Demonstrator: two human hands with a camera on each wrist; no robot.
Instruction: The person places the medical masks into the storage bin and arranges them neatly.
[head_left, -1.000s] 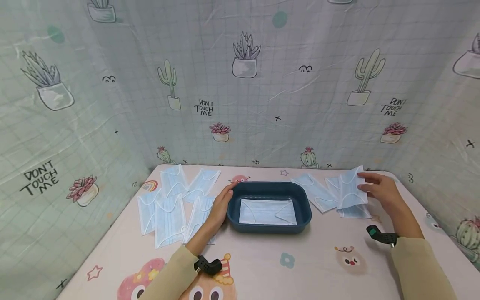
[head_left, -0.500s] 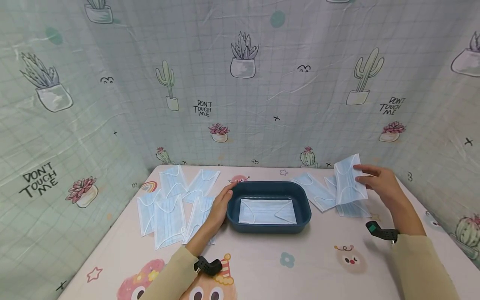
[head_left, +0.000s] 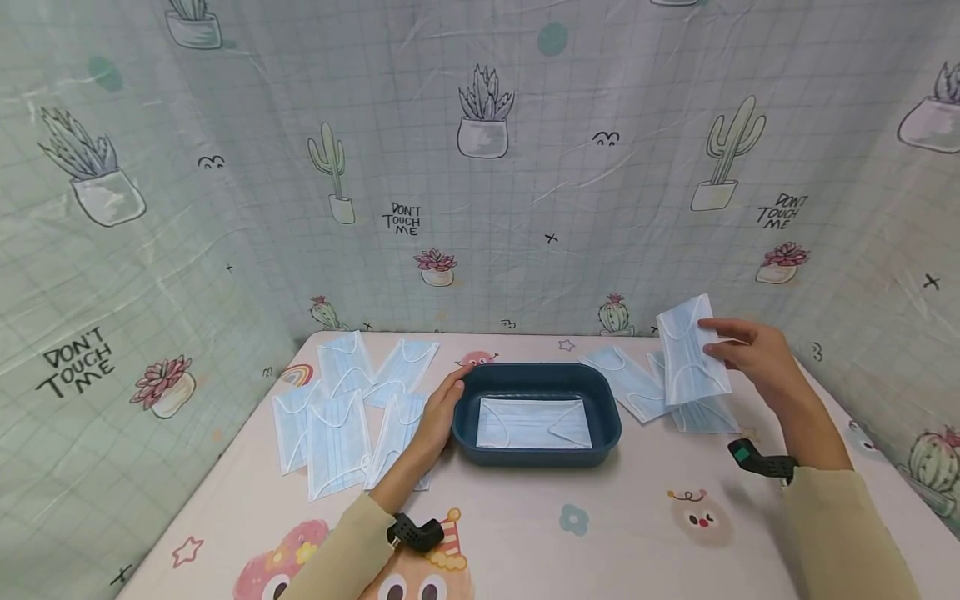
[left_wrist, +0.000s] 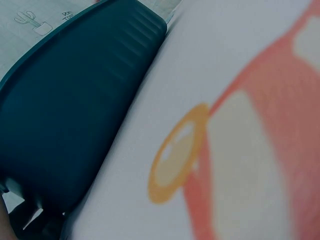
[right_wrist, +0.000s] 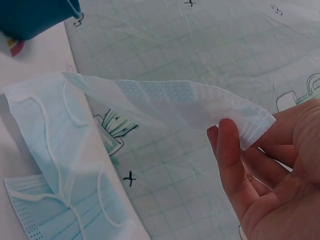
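Observation:
My right hand (head_left: pixel 765 362) pinches a pale blue face mask (head_left: pixel 686 354) by its right edge, between thumb and fingers. In the right wrist view this mask (right_wrist: pixel 150 102) stretches out sideways from the fingertips, over other masks (right_wrist: pixel 60 145). A dark blue rectangular tub (head_left: pixel 534 457) stands mid-table with a face mask (head_left: pixel 534 423) lying flat inside. My left hand (head_left: pixel 433 421) rests along the tub's left side, fingers extended at the rim. The left wrist view shows the tub's outer wall (left_wrist: pixel 75 100) close up.
Several face masks (head_left: pixel 337 442) lie overlapping left of the tub, partly beside my left forearm. More masks (head_left: pixel 630 385) lie right of it, beneath the held one. A patterned curtain (head_left: pixel 480 233) hangs behind the pink printed table (head_left: pixel 615 550).
My right hand has lifted the mask up and slightly left, away from the masks under it. My left hand and the tub keep their place.

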